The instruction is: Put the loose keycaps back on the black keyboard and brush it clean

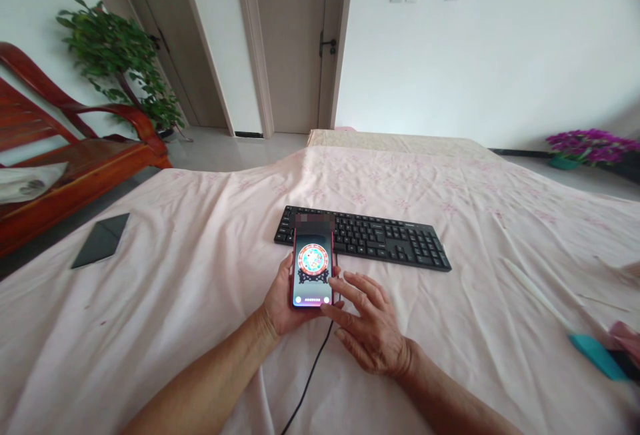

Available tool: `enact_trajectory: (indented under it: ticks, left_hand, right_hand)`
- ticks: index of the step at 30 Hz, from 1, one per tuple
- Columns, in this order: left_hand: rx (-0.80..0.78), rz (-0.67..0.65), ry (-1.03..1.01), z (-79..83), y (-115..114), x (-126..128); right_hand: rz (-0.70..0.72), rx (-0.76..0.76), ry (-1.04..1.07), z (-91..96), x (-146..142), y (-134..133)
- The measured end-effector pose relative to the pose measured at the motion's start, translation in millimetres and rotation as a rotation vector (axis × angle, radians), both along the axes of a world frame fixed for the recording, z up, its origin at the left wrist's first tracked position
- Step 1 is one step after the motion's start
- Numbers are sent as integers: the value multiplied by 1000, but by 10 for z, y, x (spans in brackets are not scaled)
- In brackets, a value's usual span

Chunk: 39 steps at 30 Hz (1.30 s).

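Note:
A smartphone (313,271) with a red edge stands tilted up in my left hand (281,301), whose fingers wrap round it from below and behind. Its lit screen shows a round, colourful plate-like picture on a dark stand. My right hand (369,318) is spread with the fingers apart, fingertips at the lower right of the screen; whether they touch the glass I cannot tell. Behind the phone lies a black keyboard (385,238), partly covered by it. A black cable (315,365) runs from near the phone towards me.
A pale pink floral cloth (210,221) covers the surface. At the left lies a dark tablet-like slab (102,240). A teal object (597,356) sits at the right edge. Beyond are a wooden armchair (85,148), a leafy plant (113,48), doors and purple flowers (590,147).

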<state>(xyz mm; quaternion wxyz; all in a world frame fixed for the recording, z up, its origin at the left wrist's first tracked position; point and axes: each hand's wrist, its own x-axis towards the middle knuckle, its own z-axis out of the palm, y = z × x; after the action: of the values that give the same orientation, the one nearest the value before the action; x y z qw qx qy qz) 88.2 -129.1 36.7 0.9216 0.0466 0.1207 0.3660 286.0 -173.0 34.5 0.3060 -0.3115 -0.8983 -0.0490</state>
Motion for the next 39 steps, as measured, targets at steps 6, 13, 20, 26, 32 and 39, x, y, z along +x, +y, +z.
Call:
enact_trajectory:
  ticks: [6, 13, 20, 26, 32, 39]
  left_hand:
    - [-30, 3, 1, 20, -6, 8]
    - [-24, 1, 11, 41, -16, 27]
    - [-34, 2, 39, -7, 0, 16]
    - [-56, -53, 29, -27, 11, -8]
    - [-34, -31, 43, -20, 9, -6]
    - [-18, 8, 5, 56, -15, 47]
  right_hand:
    - [-17, -8, -41, 30, -42, 6]
    - [34, 11, -15, 17, -9, -4]
    - [12, -74, -15, 17, -107, 16]
    - [-128, -39, 95, -2, -51, 10]
    - [-35, -44, 81, 14, -27, 1]
    - [61, -55, 24, -15, -25, 2]
